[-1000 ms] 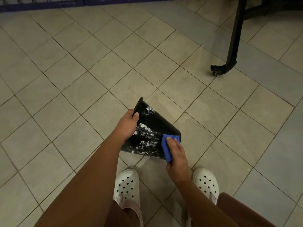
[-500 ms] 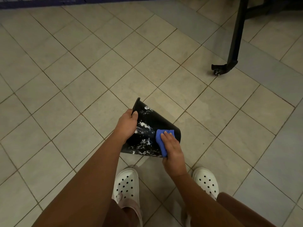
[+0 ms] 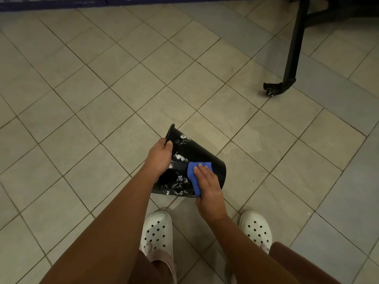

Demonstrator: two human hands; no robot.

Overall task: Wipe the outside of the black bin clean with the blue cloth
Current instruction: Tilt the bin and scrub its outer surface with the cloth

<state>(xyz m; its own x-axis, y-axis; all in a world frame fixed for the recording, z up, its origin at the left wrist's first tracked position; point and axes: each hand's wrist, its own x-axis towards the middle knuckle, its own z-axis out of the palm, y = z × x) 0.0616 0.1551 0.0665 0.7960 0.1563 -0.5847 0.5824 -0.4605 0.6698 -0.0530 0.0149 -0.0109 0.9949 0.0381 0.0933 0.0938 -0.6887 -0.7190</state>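
Note:
The black bin [image 3: 200, 154] is tipped on its side above the tiled floor, its rim to the upper left and its base to the right. White smears cover its outer wall, mostly along the lower and left parts. My left hand [image 3: 160, 155] grips the rim, thumb over the edge. My right hand [image 3: 208, 184] presses the folded blue cloth [image 3: 193, 174] flat against the bin's side near the base. The bin's inside is hidden.
My two white perforated clogs [image 3: 156, 231] [image 3: 256, 227] stand on the beige tiled floor [image 3: 102, 99] just below the bin. A black metal stand leg with a caster [image 3: 274, 90] is at the upper right. A dark blue rail [image 3: 61, 3] runs along the top edge.
My right hand has slid the blue cloth leftward along the bin's wall, away from the base. The left hand keeps its grip on the rim.

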